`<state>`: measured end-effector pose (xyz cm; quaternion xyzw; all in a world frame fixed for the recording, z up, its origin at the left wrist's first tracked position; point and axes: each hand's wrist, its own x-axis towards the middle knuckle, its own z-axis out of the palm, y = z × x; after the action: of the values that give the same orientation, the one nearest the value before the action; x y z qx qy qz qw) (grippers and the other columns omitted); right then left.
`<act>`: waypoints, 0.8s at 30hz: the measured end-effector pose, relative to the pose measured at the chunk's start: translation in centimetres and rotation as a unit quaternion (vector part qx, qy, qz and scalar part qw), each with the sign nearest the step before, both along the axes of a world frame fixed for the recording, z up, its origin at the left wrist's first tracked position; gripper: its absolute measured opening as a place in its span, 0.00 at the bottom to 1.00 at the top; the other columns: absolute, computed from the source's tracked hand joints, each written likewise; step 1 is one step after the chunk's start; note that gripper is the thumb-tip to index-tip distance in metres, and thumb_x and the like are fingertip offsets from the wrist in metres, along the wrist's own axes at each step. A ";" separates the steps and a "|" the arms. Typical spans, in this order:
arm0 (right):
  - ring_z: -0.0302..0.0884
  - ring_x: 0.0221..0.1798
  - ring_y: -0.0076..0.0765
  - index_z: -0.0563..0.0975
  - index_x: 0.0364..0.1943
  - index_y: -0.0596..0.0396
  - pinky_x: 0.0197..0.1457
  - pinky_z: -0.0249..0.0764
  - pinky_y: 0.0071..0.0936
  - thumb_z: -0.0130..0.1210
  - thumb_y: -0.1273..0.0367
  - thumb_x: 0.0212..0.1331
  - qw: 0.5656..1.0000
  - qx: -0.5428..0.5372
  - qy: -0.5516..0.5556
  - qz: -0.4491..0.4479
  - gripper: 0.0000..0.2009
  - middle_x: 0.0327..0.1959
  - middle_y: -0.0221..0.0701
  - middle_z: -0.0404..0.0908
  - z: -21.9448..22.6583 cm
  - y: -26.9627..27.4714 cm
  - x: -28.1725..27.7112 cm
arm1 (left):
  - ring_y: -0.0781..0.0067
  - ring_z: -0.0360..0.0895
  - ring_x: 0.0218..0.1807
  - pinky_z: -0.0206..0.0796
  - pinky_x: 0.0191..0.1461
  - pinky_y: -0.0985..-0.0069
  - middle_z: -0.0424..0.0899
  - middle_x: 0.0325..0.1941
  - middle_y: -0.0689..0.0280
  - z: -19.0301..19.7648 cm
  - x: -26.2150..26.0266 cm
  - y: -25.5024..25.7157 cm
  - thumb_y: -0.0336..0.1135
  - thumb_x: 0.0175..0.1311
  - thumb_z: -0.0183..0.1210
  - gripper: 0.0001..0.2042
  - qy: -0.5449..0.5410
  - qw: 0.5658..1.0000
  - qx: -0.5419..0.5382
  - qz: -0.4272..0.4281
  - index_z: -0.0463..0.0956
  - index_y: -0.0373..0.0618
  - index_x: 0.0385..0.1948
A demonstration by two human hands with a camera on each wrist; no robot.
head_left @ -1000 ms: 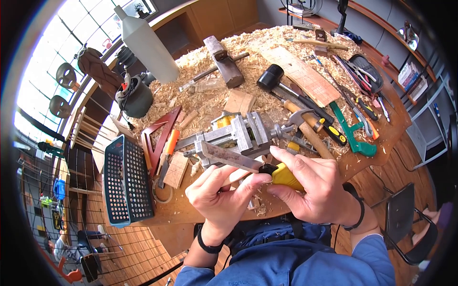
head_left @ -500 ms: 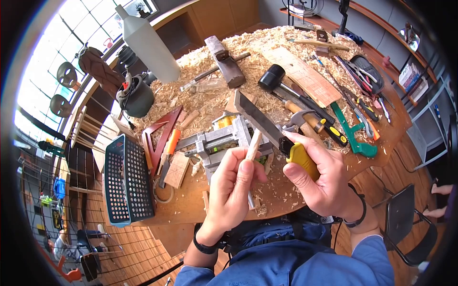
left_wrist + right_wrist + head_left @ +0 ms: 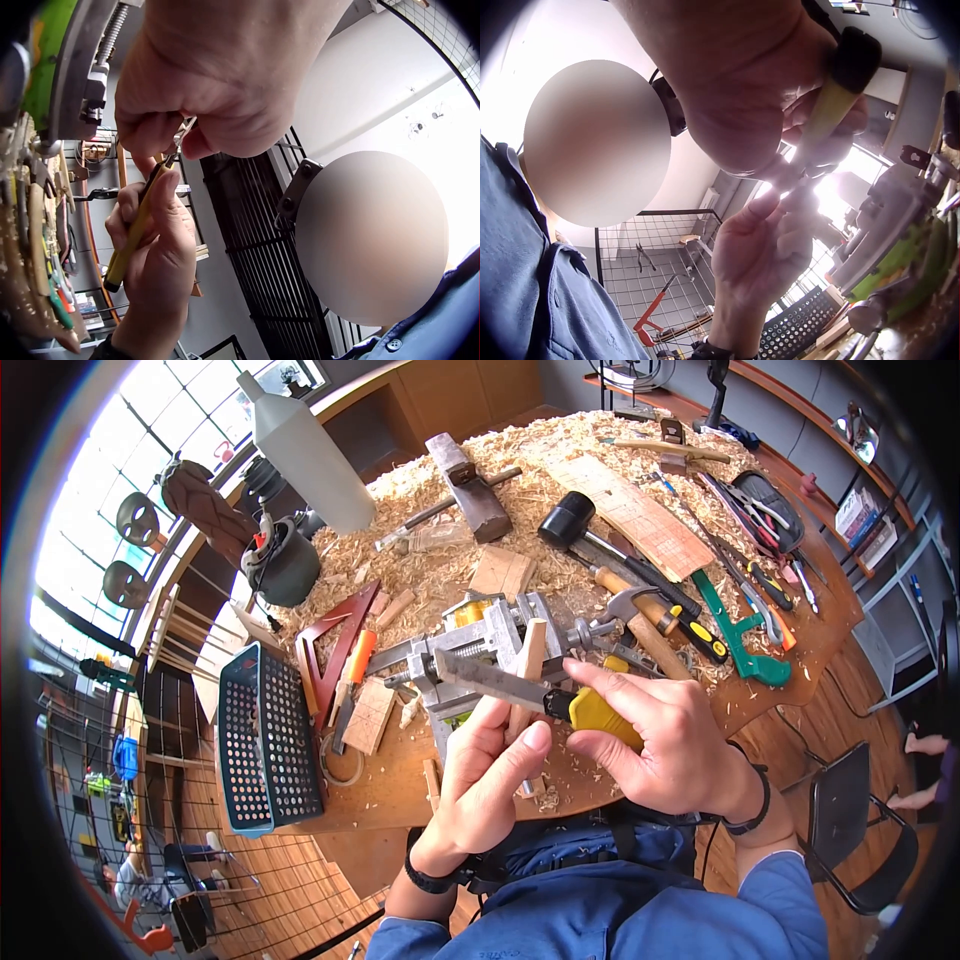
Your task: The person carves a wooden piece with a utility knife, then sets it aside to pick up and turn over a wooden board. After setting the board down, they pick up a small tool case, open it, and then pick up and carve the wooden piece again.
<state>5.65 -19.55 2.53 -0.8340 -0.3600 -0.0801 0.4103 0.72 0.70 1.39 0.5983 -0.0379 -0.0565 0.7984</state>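
Observation:
My left hand pinches a short, pale wooden stick between thumb and fingers, its upper end standing up over the vise. My right hand grips the yellow handle of a knife. The wide grey blade points left and crosses the stick just above my left thumb. Seen from the left wrist, the knife's yellow and black handle lies along the right palm. In the right wrist view, glare washes out the spot where blade and stick meet.
A perforated basket stands at the table's left edge. Nearby lie a red square, an orange-handled tool and a wood block. Right of the vise are a claw hammer, a black mallet and a green-handled saw. Shavings cover the back.
The knife swung up and right, off the stick, half a second ago; now its blade is back down across it. The stick stands more upright in my left hand.

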 end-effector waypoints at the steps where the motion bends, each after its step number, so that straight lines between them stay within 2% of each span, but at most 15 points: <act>1: 0.87 0.36 0.55 0.77 0.60 0.67 0.38 0.82 0.43 0.67 0.59 0.62 1.000 -0.005 -0.009 0.009 0.28 0.39 0.48 0.87 -0.1 0.0 0.0 | 0.89 0.63 0.33 0.55 0.36 0.87 0.76 0.41 0.73 0.0 0.0 0.1 0.34 0.80 0.51 0.29 -0.009 1.000 -0.003 -0.010 0.53 0.37 0.78; 2: 0.87 0.36 0.55 0.77 0.60 0.67 0.38 0.82 0.43 0.67 0.59 0.62 1.000 -0.005 -0.009 0.009 0.28 0.39 0.48 0.87 -0.1 0.0 -0.1 | 0.89 0.63 0.36 0.57 0.39 0.87 0.76 0.46 0.74 -0.1 0.0 0.1 0.32 0.80 0.51 0.30 -0.017 1.000 -0.007 -0.019 0.52 0.39 0.79; 3: 0.87 0.35 0.54 0.77 0.60 0.67 0.37 0.81 0.43 0.67 0.59 0.62 1.000 -0.016 -0.005 0.017 0.28 0.38 0.48 0.86 0.0 -0.1 -0.1 | 0.89 0.63 0.36 0.57 0.39 0.87 0.76 0.46 0.74 -0.2 0.0 0.1 0.32 0.80 0.51 0.30 -0.017 1.000 -0.007 -0.020 0.52 0.39 0.79; 5: 0.87 0.33 0.54 0.77 0.60 0.67 0.35 0.81 0.43 0.67 0.59 0.62 0.999 -0.027 -0.002 0.024 0.29 0.37 0.47 0.86 0.0 -0.1 -0.1 | 0.90 0.62 0.37 0.58 0.40 0.88 0.76 0.56 0.72 -0.5 0.0 0.0 0.30 0.80 0.51 0.31 -0.043 0.999 -0.004 -0.017 0.50 0.38 0.80; 6: 0.86 0.33 0.53 0.77 0.60 0.66 0.35 0.81 0.42 0.67 0.59 0.62 0.999 -0.018 -0.008 0.027 0.28 0.37 0.47 0.86 -0.1 -0.1 0.0 | 0.90 0.62 0.37 0.58 0.40 0.88 0.76 0.56 0.72 -0.7 -0.1 0.1 0.30 0.80 0.51 0.31 -0.043 0.999 -0.003 -0.017 0.50 0.38 0.80; 8: 0.86 0.33 0.53 0.77 0.60 0.66 0.34 0.80 0.42 0.67 0.59 0.62 0.999 -0.010 -0.015 0.030 0.28 0.36 0.46 0.86 -0.1 -0.1 0.0 | 0.90 0.63 0.40 0.60 0.42 0.88 0.72 0.68 0.68 -0.9 -0.2 0.5 0.28 0.80 0.51 0.31 -0.036 0.999 0.006 -0.038 0.49 0.37 0.80; 9: 0.86 0.33 0.53 0.77 0.60 0.66 0.34 0.80 0.42 0.67 0.59 0.61 0.999 -0.010 -0.022 0.027 0.28 0.36 0.46 0.86 0.0 0.0 -0.1 | 0.90 0.63 0.40 0.60 0.42 0.88 0.72 0.68 0.68 -0.9 -0.2 0.4 0.28 0.80 0.51 0.31 -0.036 0.999 0.006 -0.038 0.49 0.37 0.80; 11: 0.86 0.33 0.53 0.77 0.60 0.66 0.34 0.80 0.42 0.67 0.60 0.61 0.999 -0.010 -0.029 0.024 0.28 0.37 0.46 0.86 0.0 0.0 -0.1 | 0.81 0.75 0.52 0.68 0.55 0.82 0.68 0.76 0.59 -0.9 -0.2 0.4 0.27 0.79 0.51 0.30 -0.049 0.997 0.063 -0.010 0.51 0.35 0.79; 12: 0.86 0.33 0.53 0.77 0.60 0.66 0.35 0.81 0.42 0.68 0.60 0.61 0.999 -0.008 -0.031 0.023 0.29 0.37 0.46 0.86 0.0 0.0 -0.1 | 0.81 0.75 0.52 0.68 0.55 0.82 0.68 0.76 0.59 -0.8 -0.1 0.3 0.27 0.79 0.51 0.30 -0.049 0.997 0.063 -0.010 0.51 0.35 0.79; 14: 0.86 0.33 0.53 0.77 0.60 0.65 0.35 0.81 0.42 0.68 0.60 0.60 0.999 -0.006 -0.034 0.024 0.29 0.37 0.46 0.86 0.0 0.1 -0.1 | 0.65 0.70 0.73 0.60 0.74 0.71 0.60 0.81 0.50 -0.6 0.1 0.3 0.26 0.78 0.51 0.28 -0.087 0.990 0.109 -0.014 0.54 0.32 0.77; 15: 0.86 0.33 0.53 0.77 0.60 0.66 0.34 0.81 0.42 0.68 0.60 0.60 0.999 0.008 -0.036 0.022 0.29 0.36 0.46 0.86 -0.1 0.2 -0.1 | 0.65 0.70 0.73 0.60 0.74 0.71 0.60 0.81 0.50 -0.8 0.2 0.3 0.26 0.78 0.51 0.28 -0.087 0.990 0.109 -0.013 0.54 0.32 0.77; 17: 0.86 0.33 0.53 0.77 0.60 0.66 0.34 0.80 0.42 0.68 0.60 0.60 0.999 0.022 -0.040 0.020 0.29 0.36 0.46 0.86 -0.1 0.2 -0.2 | 0.56 0.54 0.83 0.45 0.82 0.64 0.55 0.82 0.44 -1.5 0.5 0.4 0.25 0.77 0.51 0.27 -0.182 0.971 0.156 -0.009 0.56 0.30 0.75; 21: 0.86 0.32 0.52 0.77 0.61 0.65 0.33 0.80 0.41 0.68 0.59 0.60 0.999 0.012 -0.011 0.029 0.29 0.35 0.44 0.86 0.0 0.2 -0.3 | 0.55 0.51 0.83 0.43 0.83 0.63 0.53 0.82 0.43 -1.2 0.0 0.0 0.25 0.78 0.51 0.27 -0.147 0.982 0.117 0.008 0.57 0.29 0.75; 24: 0.86 0.31 0.52 0.77 0.61 0.64 0.32 0.79 0.42 0.68 0.59 0.60 0.999 0.002 -0.010 0.039 0.29 0.34 0.43 0.86 -0.3 0.1 -0.2 | 0.54 0.49 0.84 0.41 0.83 0.61 0.50 0.83 0.43 -1.0 0.0 0.1 0.26 0.78 0.50 0.27 -0.095 0.993 0.073 -0.018 0.55 0.29 0.75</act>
<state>5.40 -19.44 2.25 -0.8176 -0.3963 -0.0735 0.4113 0.67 0.83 0.43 0.6567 -0.1200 -0.0170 0.7444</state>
